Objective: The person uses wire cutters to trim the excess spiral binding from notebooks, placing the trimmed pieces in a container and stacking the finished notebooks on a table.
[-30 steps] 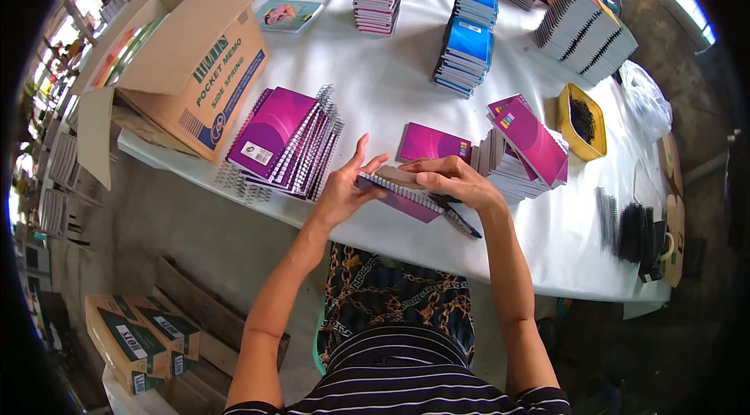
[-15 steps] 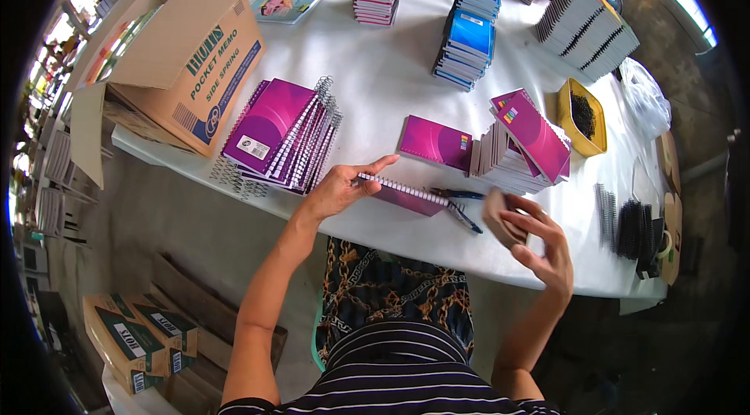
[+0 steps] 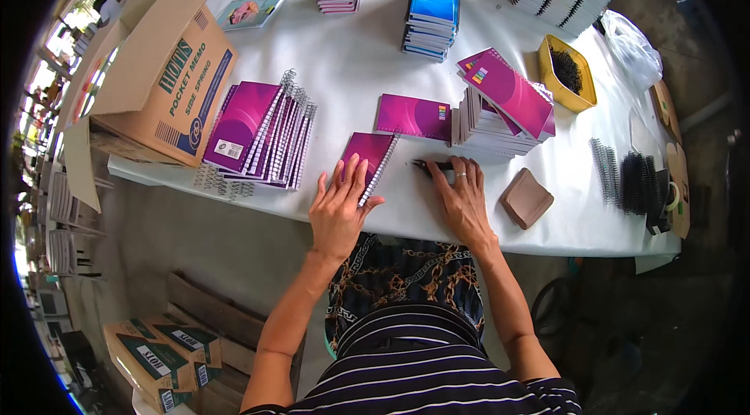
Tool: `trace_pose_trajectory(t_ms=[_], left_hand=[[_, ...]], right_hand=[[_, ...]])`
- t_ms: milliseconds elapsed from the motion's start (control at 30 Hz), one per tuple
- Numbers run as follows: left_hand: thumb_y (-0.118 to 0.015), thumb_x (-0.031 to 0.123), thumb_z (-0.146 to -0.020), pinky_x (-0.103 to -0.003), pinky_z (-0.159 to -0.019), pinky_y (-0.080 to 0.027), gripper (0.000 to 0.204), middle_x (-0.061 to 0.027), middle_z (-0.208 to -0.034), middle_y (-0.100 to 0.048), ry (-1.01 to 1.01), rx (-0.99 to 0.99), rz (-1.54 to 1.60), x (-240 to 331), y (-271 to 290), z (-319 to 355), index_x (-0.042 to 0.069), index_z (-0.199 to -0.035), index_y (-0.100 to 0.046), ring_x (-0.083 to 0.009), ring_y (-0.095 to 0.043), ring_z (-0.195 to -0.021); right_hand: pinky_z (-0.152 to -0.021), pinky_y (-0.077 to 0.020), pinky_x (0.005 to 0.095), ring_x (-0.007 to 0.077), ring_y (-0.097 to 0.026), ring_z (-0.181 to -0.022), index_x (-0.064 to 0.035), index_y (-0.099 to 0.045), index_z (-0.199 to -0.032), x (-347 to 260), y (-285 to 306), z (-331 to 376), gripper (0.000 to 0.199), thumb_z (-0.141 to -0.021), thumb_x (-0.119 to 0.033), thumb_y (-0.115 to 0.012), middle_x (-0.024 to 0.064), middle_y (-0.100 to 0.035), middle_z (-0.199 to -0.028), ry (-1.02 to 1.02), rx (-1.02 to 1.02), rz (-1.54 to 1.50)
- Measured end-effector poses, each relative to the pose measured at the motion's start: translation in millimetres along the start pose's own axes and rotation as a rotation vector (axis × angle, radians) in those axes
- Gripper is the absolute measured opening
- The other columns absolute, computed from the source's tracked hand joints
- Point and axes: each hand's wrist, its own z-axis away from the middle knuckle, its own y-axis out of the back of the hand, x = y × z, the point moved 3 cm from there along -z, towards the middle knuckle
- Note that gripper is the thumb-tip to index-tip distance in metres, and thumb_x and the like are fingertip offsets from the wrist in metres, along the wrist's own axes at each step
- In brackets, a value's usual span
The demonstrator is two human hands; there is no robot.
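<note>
Right hand (image 3: 462,198) returned onto black pliers (image 3: 432,166) | left hand (image 3: 341,204) flat on glossy spiral notebook (image 3: 369,155)

free: bare cloth (image 3: 351,63) centre | blocked: notebook stacks (image 3: 500,114) right, box (image 3: 168,79) left

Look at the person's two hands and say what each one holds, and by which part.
Left hand lies flat on the purple spiral-bound notebook, pressing its lower cover, no grip. Right hand has fingertips on a small dark tool on the white table; whether it grips cannot be told.
</note>
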Motion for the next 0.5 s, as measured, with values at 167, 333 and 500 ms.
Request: trace_pose_trajectory(t_ms=[167, 333, 500], left_hand=[[-0.065, 0.040, -0.089, -0.049, -0.102, -0.043, 0.060, -0.0098, -0.135, -0.059, 0.060, 0.030, -0.005, 6, 2, 0, 0.011, -0.140, -0.052, -0.0309, -0.058, -0.123], [-0.069, 0.028, -0.086, -0.049, -0.104, -0.041, 0.060, -0.0104, -0.133, -0.061, 0.068, 0.041, 0.037, 17, 10, -6, 0.011, -0.140, -0.052, -0.0313, -0.059, -0.121], [-0.073, 0.007, -0.078, -0.052, -0.107, -0.038, 0.068, -0.0112, -0.135, -0.059, 0.089, 0.049, 0.053, 16, 10, -8, 0.013, -0.142, -0.050, -0.0329, -0.057, -0.124]], right_hand=[[-0.078, -0.0493, 0.0403, 0.0292, -0.058, -0.091, -0.0122, -0.063, -0.125, -57, 48, 4, 0.043, -0.083, -0.010, -0.070, 0.0127, -0.055, -0.104, 0.043, -0.021, -0.479], [-0.075, -0.0440, 0.0394, 0.0257, -0.055, -0.091, -0.0129, -0.063, -0.124, -66, 41, 6, 0.043, -0.083, -0.019, -0.072, 0.0109, -0.053, -0.104, 0.055, 0.064, -0.467], [-0.076, -0.0444, 0.0391, 0.0262, -0.055, -0.093, -0.0123, -0.063, -0.124, -67, 49, 0, 0.044, -0.082, -0.018, -0.073, 0.0108, -0.053, -0.104, 0.070, 0.072, -0.433]])
